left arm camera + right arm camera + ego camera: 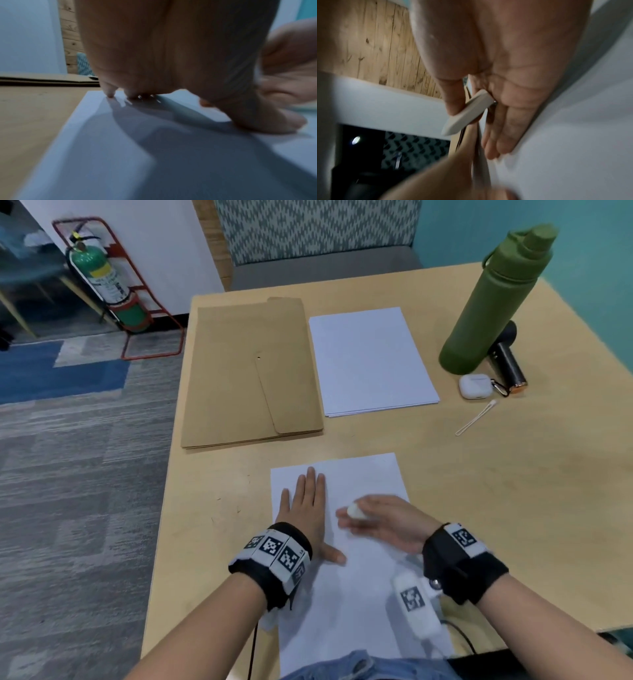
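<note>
A white sheet of paper (363,594) lies on the wooden table (212,508) in front of me, reaching to the near edge. My left hand (306,501) rests flat on the sheet's left part, fingers straight and thumb spread; in the left wrist view the fingertips (109,93) press on the sheet (120,155). My right hand (376,518) lies on its side on the paper to the right, blurred. Its thumb pinches a small white eraser-like block (354,511) against the fingers. The right wrist view shows this block (467,113) under the thumb, the other fingers (505,135) straight along the paper.
Farther back lie a stack of brown envelopes (250,371) and a stack of white paper (370,361). At the right stand a green bottle (493,302), a black handheld device (507,361), a white earbud case (474,386) and a thin white loop (476,417). A fire extinguisher (102,278) stands on the floor.
</note>
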### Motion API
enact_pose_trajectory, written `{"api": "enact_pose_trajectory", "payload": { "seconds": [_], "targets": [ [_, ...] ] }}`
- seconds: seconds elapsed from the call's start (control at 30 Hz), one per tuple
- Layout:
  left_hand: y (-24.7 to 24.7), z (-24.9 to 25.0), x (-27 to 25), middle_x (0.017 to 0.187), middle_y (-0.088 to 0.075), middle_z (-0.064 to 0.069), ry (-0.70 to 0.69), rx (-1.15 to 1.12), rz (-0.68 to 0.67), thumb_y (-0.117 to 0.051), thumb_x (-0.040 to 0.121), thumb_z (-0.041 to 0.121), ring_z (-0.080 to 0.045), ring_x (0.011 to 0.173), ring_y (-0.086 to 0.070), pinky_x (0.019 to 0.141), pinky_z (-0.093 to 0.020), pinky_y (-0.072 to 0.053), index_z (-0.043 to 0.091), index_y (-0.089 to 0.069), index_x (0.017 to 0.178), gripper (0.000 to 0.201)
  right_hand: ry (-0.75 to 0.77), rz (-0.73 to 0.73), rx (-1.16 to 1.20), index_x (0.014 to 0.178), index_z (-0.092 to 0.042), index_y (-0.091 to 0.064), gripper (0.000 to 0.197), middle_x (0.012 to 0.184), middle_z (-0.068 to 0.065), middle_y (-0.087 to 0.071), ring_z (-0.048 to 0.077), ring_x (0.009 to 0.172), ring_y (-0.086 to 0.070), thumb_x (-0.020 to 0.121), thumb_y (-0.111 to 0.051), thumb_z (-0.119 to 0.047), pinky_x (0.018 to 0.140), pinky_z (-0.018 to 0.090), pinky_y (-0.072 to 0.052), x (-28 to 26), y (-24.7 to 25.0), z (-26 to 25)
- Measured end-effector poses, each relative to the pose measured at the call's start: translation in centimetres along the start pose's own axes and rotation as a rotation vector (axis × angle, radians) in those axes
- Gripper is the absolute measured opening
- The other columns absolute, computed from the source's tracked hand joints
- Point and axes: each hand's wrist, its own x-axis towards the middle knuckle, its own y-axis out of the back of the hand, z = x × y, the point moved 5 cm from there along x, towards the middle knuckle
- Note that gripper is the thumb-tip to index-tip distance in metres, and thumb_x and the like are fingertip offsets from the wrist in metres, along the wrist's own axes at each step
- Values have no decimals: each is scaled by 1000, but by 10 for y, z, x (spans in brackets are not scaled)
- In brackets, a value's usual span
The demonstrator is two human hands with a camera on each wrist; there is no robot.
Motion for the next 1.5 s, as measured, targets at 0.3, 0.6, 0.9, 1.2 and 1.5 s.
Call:
{"api": "enact_pose_trajectory", "payload": {
  "seconds": [0.3,0.6,0.9,1.2,1.5],
  "targets": [
    [-2,-6,-5,147,40,-7,-42,-59,76,-71,62,66,-22,139,31,112,-39,17,7,36,137,143,252,209,-22,73,-9,-62,10,85,13,-64,25,81,-64,83,-62,-8,80,34,-52,21,-2,-17],
    [-3,-6,-7,146,40,-9,-50,4,57,-63,64,73,-22,138,33,111,-39,18,5,37,135,139,503,627,114,93,-8,-60,8,89,2,-65,20,91,-61,89,-56,-13,83,28,-48,24,48,-54],
    [17,-19,-6,159,11,-5,-136,-14,163,-66,75,57,-19,147,2,118,-34,-8,10,2,151,113,327,316,-53,102,1,-62,18,100,7,-64,18,94,-61,93,-50,-9,80,18,-52,33,4,-21],
    [54,-70,-1,145,-30,0,189,-232,382,-65,82,41,-23,129,-33,102,-36,-31,23,-26,145,76,511,581,139,104,1,-52,26,97,8,-61,17,90,-62,99,-37,-19,89,25,-51,1,55,-34],
    [59,-68,11,132,-36,-3,171,-251,284,-76,76,29,-21,121,-36,97,-32,-38,16,-49,123,56,463,634,-14,86,-14,-51,18,67,5,-50,17,61,-50,97,-43,-26,64,30,-45,-5,51,-34]
  ]
}}
